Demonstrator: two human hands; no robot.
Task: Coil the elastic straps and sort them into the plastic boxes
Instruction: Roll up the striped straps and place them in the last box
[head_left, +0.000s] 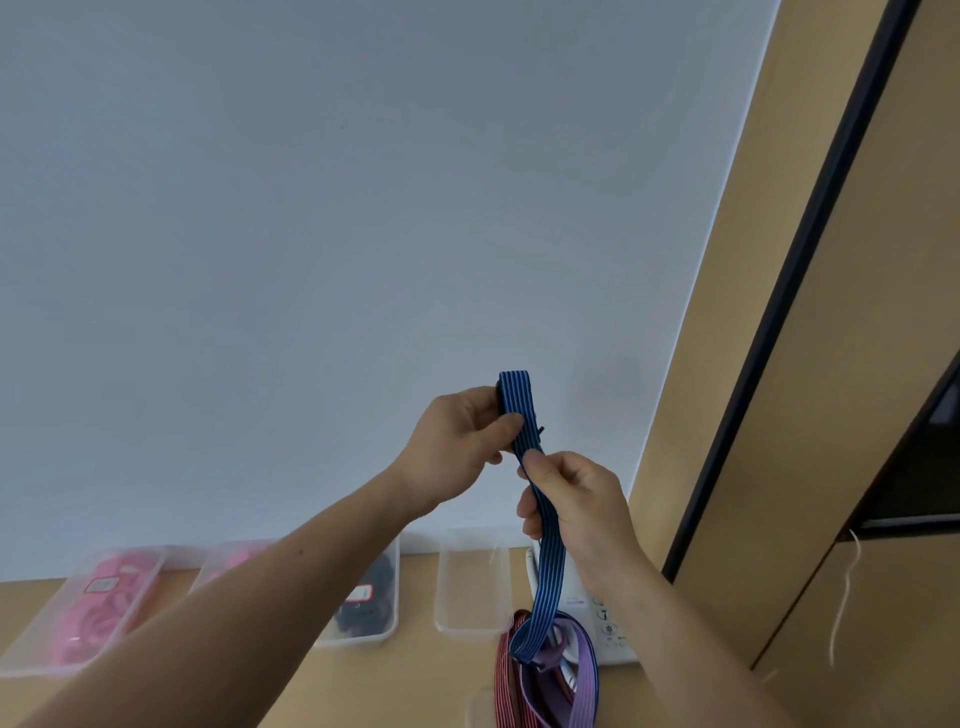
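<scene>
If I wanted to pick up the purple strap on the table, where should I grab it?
Probably its outer right band, pinched from the right side. That stretch of the purple strap lies bare on the table, while its left part is tangled under the blue strap's hanging end and sits against the red strap.

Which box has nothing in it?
The rightmost box, just left of the hanging blue strap. It is bare inside, while the others hold pink straps or black straps.
</scene>
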